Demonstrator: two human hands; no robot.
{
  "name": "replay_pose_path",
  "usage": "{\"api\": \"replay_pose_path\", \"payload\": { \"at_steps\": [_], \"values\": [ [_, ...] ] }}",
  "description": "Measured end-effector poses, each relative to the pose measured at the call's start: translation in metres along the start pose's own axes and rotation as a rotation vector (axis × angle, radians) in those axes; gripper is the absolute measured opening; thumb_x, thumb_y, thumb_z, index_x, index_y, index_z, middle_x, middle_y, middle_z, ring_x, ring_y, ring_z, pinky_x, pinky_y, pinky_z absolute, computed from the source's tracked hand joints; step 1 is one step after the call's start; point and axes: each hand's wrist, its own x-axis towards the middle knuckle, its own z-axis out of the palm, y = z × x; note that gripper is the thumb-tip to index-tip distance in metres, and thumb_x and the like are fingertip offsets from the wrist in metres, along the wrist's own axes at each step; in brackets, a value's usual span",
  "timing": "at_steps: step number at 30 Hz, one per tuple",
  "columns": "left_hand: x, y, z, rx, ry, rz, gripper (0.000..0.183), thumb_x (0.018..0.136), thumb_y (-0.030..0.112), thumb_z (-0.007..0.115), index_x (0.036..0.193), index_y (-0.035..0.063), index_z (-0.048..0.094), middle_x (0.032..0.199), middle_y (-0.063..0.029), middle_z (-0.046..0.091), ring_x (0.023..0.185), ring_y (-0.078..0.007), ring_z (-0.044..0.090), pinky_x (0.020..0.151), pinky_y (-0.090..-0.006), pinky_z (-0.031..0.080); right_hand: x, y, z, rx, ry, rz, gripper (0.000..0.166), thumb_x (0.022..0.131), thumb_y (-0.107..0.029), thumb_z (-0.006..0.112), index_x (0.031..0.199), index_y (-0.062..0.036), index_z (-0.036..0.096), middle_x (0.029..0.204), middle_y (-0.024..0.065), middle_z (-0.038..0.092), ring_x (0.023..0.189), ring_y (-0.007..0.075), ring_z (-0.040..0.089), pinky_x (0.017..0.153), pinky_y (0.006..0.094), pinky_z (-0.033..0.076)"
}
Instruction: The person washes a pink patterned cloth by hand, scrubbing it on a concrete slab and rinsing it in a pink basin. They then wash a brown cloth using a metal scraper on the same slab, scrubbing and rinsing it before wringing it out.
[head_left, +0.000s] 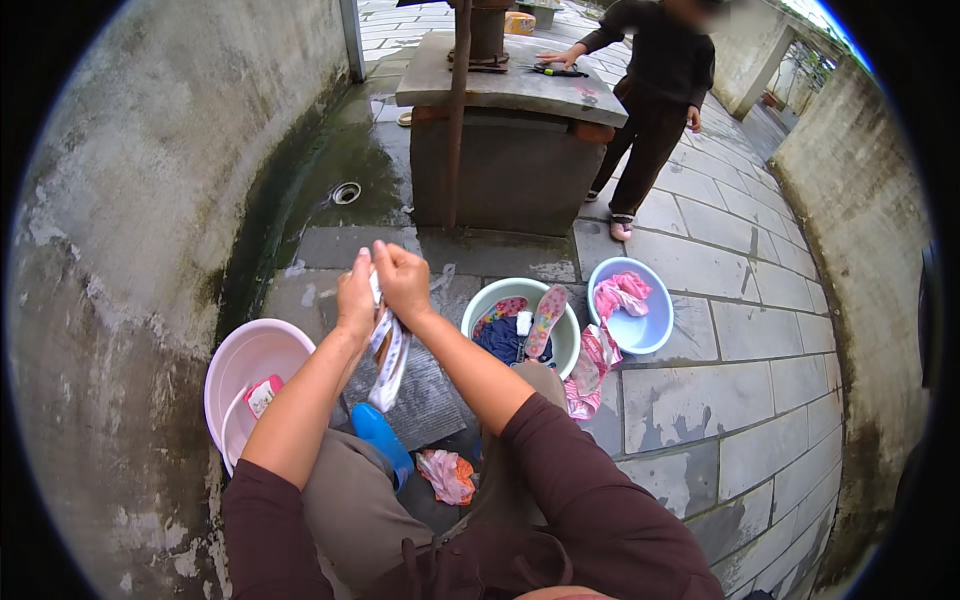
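Observation:
My left hand and my right hand are side by side, both closed around a twisted white patterned cloth. Its lower end hangs over a ridged stone slab. Left of my forearm is a pink bucket with a pink and white packet inside. To the right, a pale green basin holds dark blue cloth and floral insoles. Beside it a blue basin contains pink cloth. A pink and white printed bag or cloth lies between and below the basins.
A stone-topped block stands ahead with a rusty pipe and scissors. A person stands beside it, one hand on its top. A floor drain is near the left wall. A blue slipper and crumpled pink-orange material are below.

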Motion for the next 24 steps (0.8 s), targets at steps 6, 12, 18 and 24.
{"api": "replay_pose_path", "payload": {
  "at_steps": [6,12,18,24],
  "values": [
    [0.030,0.007,-0.040,-0.015,0.008,0.099,0.048,0.095,0.041,0.051,0.056,0.0140,0.043,0.054,0.0046,0.043,0.047,-0.0074,0.038,0.043,-0.0267,0.029,-0.037,-0.039,0.013,-0.063,-0.151,-0.314,0.035,0.087,-0.025,0.062,0.059,-0.0059,0.051,0.055,0.0148,0.053,0.050,0.0326,0.056,0.047,0.0400,0.043],
    [0.010,-0.002,-0.017,0.049,-0.174,0.085,0.044,0.096,0.039,0.051,0.069,0.0055,0.059,0.066,0.0034,0.055,0.059,-0.0069,0.048,0.053,-0.0267,0.037,0.009,0.004,0.001,-0.019,-0.028,0.004,0.037,0.091,-0.029,0.057,0.065,-0.0030,0.057,0.055,0.0167,0.054,0.045,0.0301,0.050,0.045,0.0370,0.039],
    [0.031,0.012,-0.050,0.027,-0.195,0.172,0.049,0.097,0.044,0.048,0.058,0.0154,0.037,0.058,0.0028,0.041,0.049,-0.0096,0.032,0.046,-0.0277,0.027,-0.045,-0.042,0.012,-0.080,-0.193,-0.423,0.036,0.086,-0.025,0.064,0.058,-0.0070,0.051,0.054,0.0150,0.054,0.050,0.0316,0.057,0.048,0.0402,0.044],
    [0.007,0.003,-0.016,0.052,-0.164,0.075,0.042,0.097,0.043,0.049,0.074,0.0093,0.061,0.069,0.0026,0.057,0.060,-0.0069,0.050,0.054,-0.0245,0.040,0.011,-0.003,-0.002,-0.098,-0.012,0.019,0.040,0.093,-0.031,0.055,0.063,-0.0044,0.056,0.056,0.0164,0.053,0.049,0.0335,0.054,0.046,0.0404,0.040]
  ]
}}
